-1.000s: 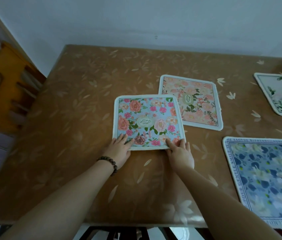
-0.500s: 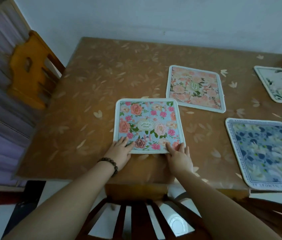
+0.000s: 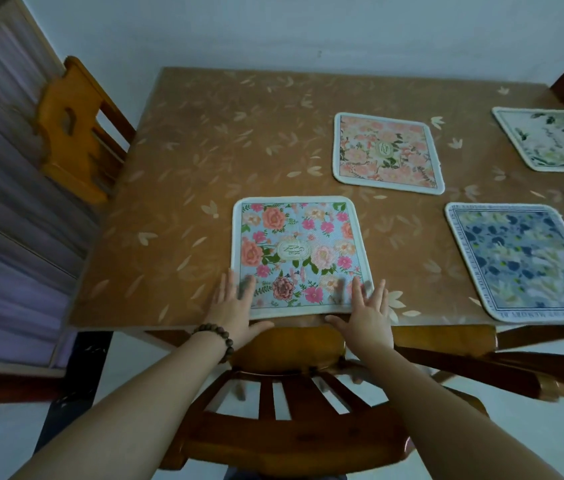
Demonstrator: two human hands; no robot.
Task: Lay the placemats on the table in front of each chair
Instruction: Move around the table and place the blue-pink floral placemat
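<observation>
Now the blue placemat with pink flowers (image 3: 299,252) has been drawn back from mid-table until its near side lies flush with the table's (image 3: 176,161) near edge, squarely before the dark chair (image 3: 291,403). Both hands rest flat on its near corners, left hand (image 3: 235,306) and right hand (image 3: 365,310), fingers spread apart, gripping nothing. That seat looks served. A peach mat (image 3: 386,152) sits toward the middle, likely still unplaced; the orange chair (image 3: 76,126) at the left edge has none.
</observation>
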